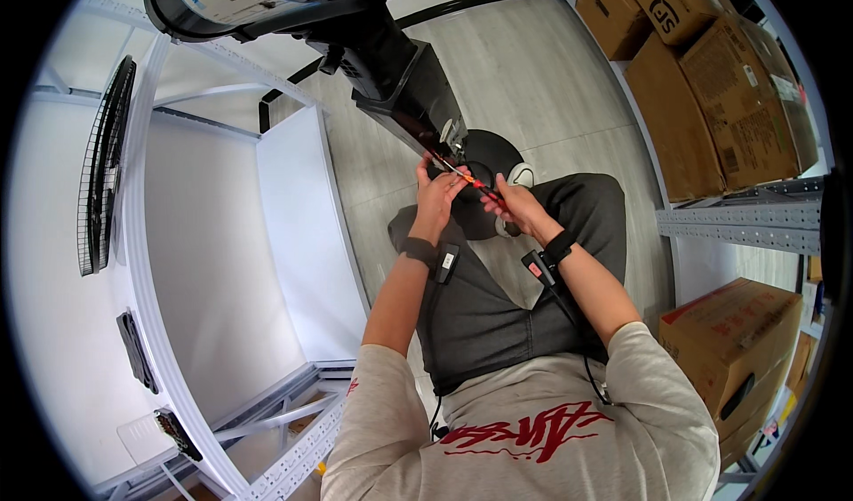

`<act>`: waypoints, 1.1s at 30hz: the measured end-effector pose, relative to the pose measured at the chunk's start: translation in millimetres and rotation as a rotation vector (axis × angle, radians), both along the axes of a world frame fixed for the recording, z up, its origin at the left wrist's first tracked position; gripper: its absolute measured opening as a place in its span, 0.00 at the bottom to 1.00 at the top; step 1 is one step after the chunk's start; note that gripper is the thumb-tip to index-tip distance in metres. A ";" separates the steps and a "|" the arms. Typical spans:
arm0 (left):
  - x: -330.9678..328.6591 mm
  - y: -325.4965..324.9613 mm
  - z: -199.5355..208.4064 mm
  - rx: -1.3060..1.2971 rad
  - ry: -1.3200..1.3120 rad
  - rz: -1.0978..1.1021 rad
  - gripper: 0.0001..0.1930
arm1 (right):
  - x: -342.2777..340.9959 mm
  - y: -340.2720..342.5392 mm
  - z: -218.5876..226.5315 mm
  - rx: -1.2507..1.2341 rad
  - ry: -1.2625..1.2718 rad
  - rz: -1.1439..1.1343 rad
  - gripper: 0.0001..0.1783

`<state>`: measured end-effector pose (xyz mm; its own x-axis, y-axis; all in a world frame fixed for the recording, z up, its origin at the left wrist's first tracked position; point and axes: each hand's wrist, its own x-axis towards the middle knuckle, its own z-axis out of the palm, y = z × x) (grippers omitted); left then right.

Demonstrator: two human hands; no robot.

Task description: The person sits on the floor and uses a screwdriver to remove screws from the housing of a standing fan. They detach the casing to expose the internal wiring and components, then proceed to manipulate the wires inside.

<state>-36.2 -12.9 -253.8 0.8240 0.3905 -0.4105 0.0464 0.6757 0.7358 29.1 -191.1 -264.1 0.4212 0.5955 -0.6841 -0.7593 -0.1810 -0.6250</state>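
My right hand (520,206) is closed round the red and black handle of a screwdriver (485,190). Its shaft slants up and left to the lower end of a black column (418,88), where small metal parts (453,135) show. My left hand (434,201) has its fingers bent at the front of the screwdriver, beside the column; its fingertips seem to steady the shaft. The exact tip is too small to make out. The column belongs to a tall black appliance with a rounded head (240,3), leaning over toward the upper left. A round black base (493,155) lies behind my hands.
At left stands a white shelf frame (160,234) with a black wire fan grille (107,168) on it. Cardboard boxes (737,101) fill the rack at right, and another box (733,332) sits lower. My legs (498,323) are below my hands.
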 end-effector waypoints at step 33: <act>2.5 -3.9 5.4 -0.020 0.030 0.039 0.35 | -9.7 -1.7 12.8 0.110 0.150 -0.197 0.20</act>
<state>-33.7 -16.8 -248.4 0.7958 0.4133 -0.4426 0.0415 0.6919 0.7208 19.4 -192.8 -251.4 0.4349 0.5866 -0.6832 -0.8589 0.0423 -0.5104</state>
